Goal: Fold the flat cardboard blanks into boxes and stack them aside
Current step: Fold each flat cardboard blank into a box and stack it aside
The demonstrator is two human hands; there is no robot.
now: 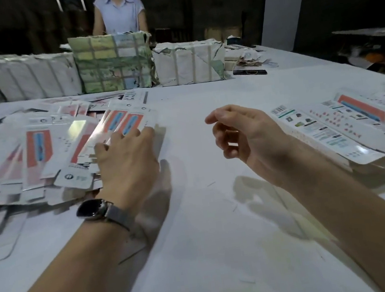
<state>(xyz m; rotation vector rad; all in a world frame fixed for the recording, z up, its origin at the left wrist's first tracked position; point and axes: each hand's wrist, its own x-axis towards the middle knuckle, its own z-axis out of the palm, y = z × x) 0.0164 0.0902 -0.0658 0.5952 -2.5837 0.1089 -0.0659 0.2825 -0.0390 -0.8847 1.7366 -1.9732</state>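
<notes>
A loose heap of flat cardboard blanks (40,151), white with red and blue print, covers the left side of the white table (208,217). My left hand (129,159), with a dark watch on the wrist, lies on the heap's right edge, its fingers touching a glossy blank (122,120). My right hand (241,134) hovers above the table's middle, fingers loosely curled and holding nothing. At the right lie folded long boxes (345,125) side by side.
Several paper-wrapped, taped bundles (114,63) stand in a row along the far edge. Behind them stands a person in a light sleeveless shirt (118,11). Small papers and a dark flat item (249,72) lie at the back right.
</notes>
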